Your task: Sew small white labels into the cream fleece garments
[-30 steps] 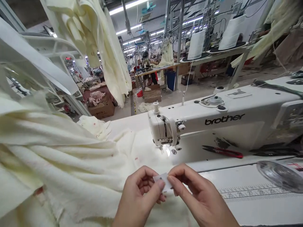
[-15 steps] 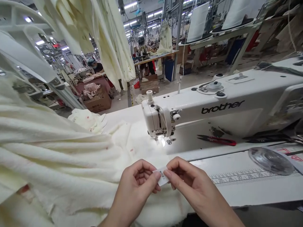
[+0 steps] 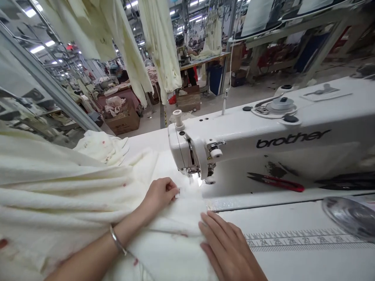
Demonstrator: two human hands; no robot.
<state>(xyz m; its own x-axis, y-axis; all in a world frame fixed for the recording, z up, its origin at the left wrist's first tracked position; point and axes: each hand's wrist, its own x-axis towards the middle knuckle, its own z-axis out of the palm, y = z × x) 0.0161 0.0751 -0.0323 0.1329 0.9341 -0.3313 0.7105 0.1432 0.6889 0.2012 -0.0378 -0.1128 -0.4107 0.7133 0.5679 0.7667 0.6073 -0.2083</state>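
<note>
Nearby, cream fabric (image 3: 73, 195) across white table (image 3: 293, 265); beyond, cardboard boxes (image 3: 125, 123) on floor (image 3: 150, 125).

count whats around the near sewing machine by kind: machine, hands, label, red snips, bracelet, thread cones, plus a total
Brother sewing machine: 1
Hands: 2 (left hand, right hand)
Small white label, at the left fingertips: 1
Red snips: 1
Bracelet: 1
White thread cones, cut off by the frame: 2
Total: 8

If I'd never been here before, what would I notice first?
Probably the big white "brother" sewing machine on the right. Next, the left hand pinching a small white label near its left end, and the right hand flat on pale cloth nearer you.
</note>
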